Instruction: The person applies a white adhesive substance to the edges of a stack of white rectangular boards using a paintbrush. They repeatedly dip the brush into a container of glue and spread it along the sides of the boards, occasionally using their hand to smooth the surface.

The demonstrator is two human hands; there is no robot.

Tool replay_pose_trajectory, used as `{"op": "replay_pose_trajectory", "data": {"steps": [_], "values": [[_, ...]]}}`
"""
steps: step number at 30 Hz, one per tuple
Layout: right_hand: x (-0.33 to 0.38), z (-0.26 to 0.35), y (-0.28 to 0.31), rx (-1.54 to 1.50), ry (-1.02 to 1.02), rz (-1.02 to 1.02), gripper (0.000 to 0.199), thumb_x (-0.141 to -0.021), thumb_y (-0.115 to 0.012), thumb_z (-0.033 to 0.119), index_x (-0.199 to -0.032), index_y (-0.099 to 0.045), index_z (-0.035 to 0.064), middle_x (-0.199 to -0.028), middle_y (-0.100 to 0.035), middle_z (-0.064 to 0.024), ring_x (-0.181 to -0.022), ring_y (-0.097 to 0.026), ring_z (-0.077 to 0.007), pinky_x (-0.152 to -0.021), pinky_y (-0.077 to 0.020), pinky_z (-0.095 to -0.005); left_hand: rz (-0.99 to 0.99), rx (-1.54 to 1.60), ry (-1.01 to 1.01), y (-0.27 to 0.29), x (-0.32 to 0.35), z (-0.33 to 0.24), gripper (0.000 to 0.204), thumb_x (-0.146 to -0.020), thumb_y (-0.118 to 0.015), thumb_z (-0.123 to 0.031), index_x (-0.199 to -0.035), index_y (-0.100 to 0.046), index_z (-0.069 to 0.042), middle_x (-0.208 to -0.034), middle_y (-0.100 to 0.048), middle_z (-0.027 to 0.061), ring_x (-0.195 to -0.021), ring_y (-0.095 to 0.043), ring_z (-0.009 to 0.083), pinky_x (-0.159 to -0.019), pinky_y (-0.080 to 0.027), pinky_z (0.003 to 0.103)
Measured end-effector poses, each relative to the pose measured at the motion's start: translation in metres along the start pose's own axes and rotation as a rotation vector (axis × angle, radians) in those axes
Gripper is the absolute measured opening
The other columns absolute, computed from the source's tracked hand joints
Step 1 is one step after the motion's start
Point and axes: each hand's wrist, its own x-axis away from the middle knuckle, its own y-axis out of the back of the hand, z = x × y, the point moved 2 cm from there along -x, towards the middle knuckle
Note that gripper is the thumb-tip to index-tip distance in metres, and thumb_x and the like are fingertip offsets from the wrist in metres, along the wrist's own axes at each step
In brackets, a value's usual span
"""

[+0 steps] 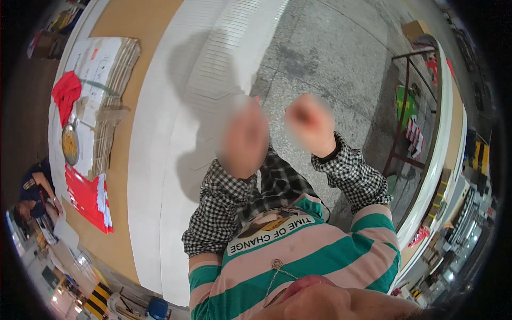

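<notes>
1. The left hand (244, 140) is lifted up in front of the person's chest. It is too blurry to tell if it is open or shut, and nothing can be seen in it.
2. The right hand (309, 124) is up beside it, close but not touching. It looks curled like a fist, but the blur hides the fingers, so that is not sure. Nothing shows in it.
3. Both arms wear checked sleeves (349, 176), black and white, soft cloth. Under them is a shirt (298, 250) with pink and green stripes.
4. The nearest thing is the long white sheet (160, 160). It lies to the left of both hands, on the brown table (120, 160). The left hand is nearer to it. Its long side runs away from the person, up the picture. It looks flat and smooth, with thin ribs at the far end.
5. Farther left is a stack of flat cardboard (109, 101), brown and layered at its edge. A red cloth (66, 93) lies on it.
6. Red and white papers (90, 197) sit near the table's left edge.
7. Under the right hand is a grey speckled floor (330, 58), hard like stone.
</notes>
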Motion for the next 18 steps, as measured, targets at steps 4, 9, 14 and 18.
{"op": "replay_pose_trajectory", "data": {"steps": [4, 9, 14, 18], "values": [[0.015, -0.04, 0.022, 0.11, -0.083, -0.064, 0.006, -0.079, -0.065, -0.003, -0.083, -0.061, -0.0011, -0.078, -0.059, -0.0098, -0.075, -0.059, -0.0232, -0.069, -0.0453, -0.0308, 0.082, 0.016, 0.145, -0.006, 0.006, 0.009, 0.043, -0.09, -0.054, -0.002, -0.132, -0.048, 0.004, -0.091, -0.07, 0.012, -0.097, -0.065, 0.0249, -0.09, -0.048, 0.036], [0.028, -0.09, 0.034, 0.241, -0.128, -0.098, 0.009, -0.08, -0.065, 0.0, -0.088, -0.065, 0.0017, -0.081, -0.061, -0.0121, -0.078, -0.061, -0.0263, -0.072, -0.0473, -0.0331, 0.078, -0.026, 0.144, -0.003, 0.022, 0.027, 0.042, -0.092, -0.051, -0.003, -0.133, -0.046, 0.004, -0.095, -0.07, 0.0132, -0.097, -0.065, 0.023, -0.087, -0.049, 0.033], [0.034, -0.139, 0.023, 0.31, -0.145, -0.067, 0.008, -0.081, -0.066, 0.001, -0.09, -0.065, 0.0006, -0.082, -0.062, -0.0121, -0.078, -0.061, -0.0244, -0.071, -0.0469, -0.0319, 0.133, -0.002, 0.324, -0.003, 0.055, 0.035, 0.041, -0.09, -0.051, -0.003, -0.13, -0.047, 0.006, -0.099, -0.068, 0.0167, -0.095, -0.065, 0.0301, -0.083, -0.05, 0.036], [0.034, -0.155, 0.016, 0.327, -0.215, -0.032, 0.008, -0.081, -0.068, 0.004, -0.087, -0.063, 0.0005, -0.081, -0.061, -0.0128, -0.077, -0.06, -0.0262, -0.07, -0.0474, -0.0339, 0.135, 0.005, 0.412, -0.003, 0.079, 0.046, 0.041, -0.09, -0.052, -0.004, -0.13, -0.048, 0.005, -0.102, -0.067, 0.0177, -0.092, -0.065, 0.0298, -0.082, -0.05, 0.035]]}}
